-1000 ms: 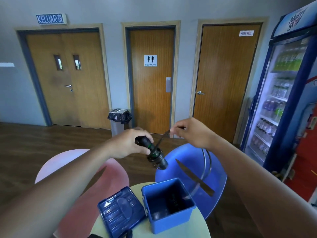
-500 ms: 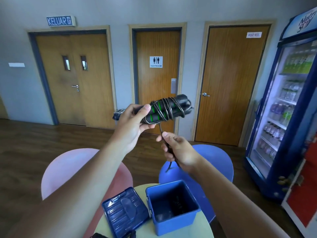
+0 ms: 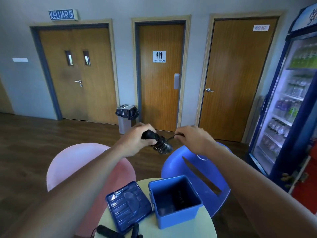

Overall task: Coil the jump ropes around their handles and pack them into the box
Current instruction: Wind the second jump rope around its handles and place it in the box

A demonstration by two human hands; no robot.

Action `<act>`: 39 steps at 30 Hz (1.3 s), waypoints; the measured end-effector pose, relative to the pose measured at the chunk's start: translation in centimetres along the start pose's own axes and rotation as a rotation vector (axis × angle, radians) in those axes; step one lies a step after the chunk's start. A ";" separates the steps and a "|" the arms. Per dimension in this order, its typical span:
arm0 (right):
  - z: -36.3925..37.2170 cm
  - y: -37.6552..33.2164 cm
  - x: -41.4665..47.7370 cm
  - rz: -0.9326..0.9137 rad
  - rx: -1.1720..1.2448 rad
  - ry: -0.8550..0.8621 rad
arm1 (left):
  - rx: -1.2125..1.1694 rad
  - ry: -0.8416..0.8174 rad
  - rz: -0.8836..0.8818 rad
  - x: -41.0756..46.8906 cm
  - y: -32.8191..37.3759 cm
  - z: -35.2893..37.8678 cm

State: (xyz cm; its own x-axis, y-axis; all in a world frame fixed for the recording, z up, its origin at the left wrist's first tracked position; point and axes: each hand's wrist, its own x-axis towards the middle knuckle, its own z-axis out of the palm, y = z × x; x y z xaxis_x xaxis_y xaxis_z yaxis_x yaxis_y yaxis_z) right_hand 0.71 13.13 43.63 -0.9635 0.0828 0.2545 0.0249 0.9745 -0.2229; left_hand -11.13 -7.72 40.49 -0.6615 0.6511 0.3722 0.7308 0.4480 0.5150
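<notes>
Wooden doors and a drinks fridge (image 3: 295, 109) fill the background, and up front the round table (image 3: 188, 229) carries the open blue box (image 3: 176, 218), well below the fingers. Left hand (image 3: 135, 142) is clamped round the upper end of the jump rope handles (image 3: 162, 146), its fingers curled shut on them with the coils bunched just beyond its fingertips. Right hand (image 3: 193, 138) pinches the loose rope end (image 3: 170, 137) between thumb and fingertips, pulled taut just beside the bundle. The danger, I'd say, is that pinch slipping before the tail is tucked, because the coils could spring loose. A slack wrap might also slide off the lower end. The lid (image 3: 127, 206) lies beside the box, and dark handles (image 3: 106, 231), seemingly another rope, sit far below both hands.
</notes>
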 end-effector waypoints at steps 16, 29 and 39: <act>1.2 2.0 -0.3 0.001 1.127 -0.221 | -0.604 -0.227 0.060 -1.2 1.6 -1.3; 3.2 -1.8 0.2 -0.005 1.211 0.190 | -0.931 -0.056 -0.163 -0.7 4.0 0.4; 4.0 -2.1 0.1 -0.017 1.141 0.213 | -0.496 -0.010 -0.131 0.1 3.1 -1.4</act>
State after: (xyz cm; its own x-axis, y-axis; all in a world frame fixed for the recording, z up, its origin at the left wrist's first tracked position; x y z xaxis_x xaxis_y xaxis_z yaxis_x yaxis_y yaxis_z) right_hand -0.51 10.25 40.38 -0.8943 0.2109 0.3947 -0.3467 0.2311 -0.9091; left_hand -9.16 -7.13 43.16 -0.7388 0.6156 0.2741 0.4726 0.1835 0.8619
